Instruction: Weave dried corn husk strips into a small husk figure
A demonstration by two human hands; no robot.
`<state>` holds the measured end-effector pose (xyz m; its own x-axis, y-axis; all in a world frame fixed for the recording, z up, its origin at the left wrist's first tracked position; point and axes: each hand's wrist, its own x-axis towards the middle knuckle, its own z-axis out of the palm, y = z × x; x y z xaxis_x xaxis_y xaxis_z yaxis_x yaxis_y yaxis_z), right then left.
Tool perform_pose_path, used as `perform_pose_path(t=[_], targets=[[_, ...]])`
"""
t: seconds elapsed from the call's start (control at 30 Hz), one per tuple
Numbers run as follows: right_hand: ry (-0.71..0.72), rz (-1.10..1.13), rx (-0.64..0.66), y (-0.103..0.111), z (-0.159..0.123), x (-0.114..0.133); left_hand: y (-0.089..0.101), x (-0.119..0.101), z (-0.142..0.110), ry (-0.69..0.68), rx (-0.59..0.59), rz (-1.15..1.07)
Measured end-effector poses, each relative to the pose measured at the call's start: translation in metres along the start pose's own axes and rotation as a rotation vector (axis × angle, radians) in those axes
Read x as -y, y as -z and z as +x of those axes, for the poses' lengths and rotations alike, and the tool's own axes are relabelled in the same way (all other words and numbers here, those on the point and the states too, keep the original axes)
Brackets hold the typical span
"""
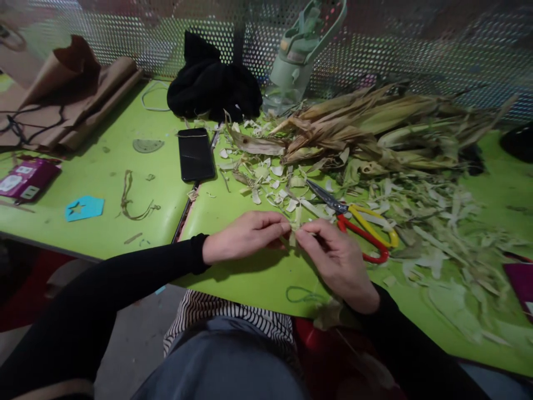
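Note:
Between my two hands is a small pale-green piece of corn husk (292, 239), pinched from both sides above the table's front edge. The thumb and forefinger of my left hand (250, 234) close on its left side. On its right side, my right hand (333, 258) grips it with thumb and fingertips. Just beyond my right hand lie scissors (339, 208) with one red and one yellow handle, blades pointing away to the left. Cut husk scraps (275, 191) are strewn around them. A loop of green string (306, 294) rests near the table edge below my hands.
A heap of dried corn husks (366, 125) covers the back right. Behind stand a pale-green bottle (289, 69) and a black cloth bundle (212, 83). A phone (196, 155) lies left of the scraps. Brown paper (79, 100) and a blue star cutout (84, 208) are at left.

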<state>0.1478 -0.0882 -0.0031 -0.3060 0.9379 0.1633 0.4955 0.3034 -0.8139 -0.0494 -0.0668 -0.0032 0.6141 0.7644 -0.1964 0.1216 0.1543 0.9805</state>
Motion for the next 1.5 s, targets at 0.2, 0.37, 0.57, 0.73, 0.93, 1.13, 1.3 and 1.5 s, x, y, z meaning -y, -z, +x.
perform_pose_path(t=[0.2, 0.37, 0.57, 0.73, 0.93, 1.13, 1.3, 1.5], targets=[[0.103, -0.179, 0.017, -0.005, 0.0, 0.003, -0.004, 0.001, -0.001, -0.05, -0.011, 0.048], [0.154, -0.201, 0.017, -0.008, -0.004, 0.006, -0.013, 0.005, -0.001, -0.093, -0.098, 0.21], [0.1, -0.063, -0.053, -0.004, -0.009, 0.007, -0.017, -0.001, -0.004, -0.146, -0.152, 0.331], [0.037, 0.097, -0.099, -0.001, -0.01, 0.007, -0.014, -0.009, -0.009, -0.152, -0.07, 0.178], [-0.068, 0.214, 0.047, 0.005, -0.006, 0.006, -0.011, -0.009, -0.008, -0.194, -0.058, 0.232], [-0.133, 0.218, 0.086, 0.006, -0.006, 0.006, -0.007, -0.01, -0.007, -0.213, 0.118, 0.293], [-0.15, 0.318, 0.059, 0.002, -0.006, 0.001, -0.007, -0.009, -0.008, -0.238, 0.098, 0.295], [-0.148, 0.329, -0.004, -0.003, -0.004, -0.001, -0.01, -0.002, -0.007, -0.26, -0.059, 0.108]])
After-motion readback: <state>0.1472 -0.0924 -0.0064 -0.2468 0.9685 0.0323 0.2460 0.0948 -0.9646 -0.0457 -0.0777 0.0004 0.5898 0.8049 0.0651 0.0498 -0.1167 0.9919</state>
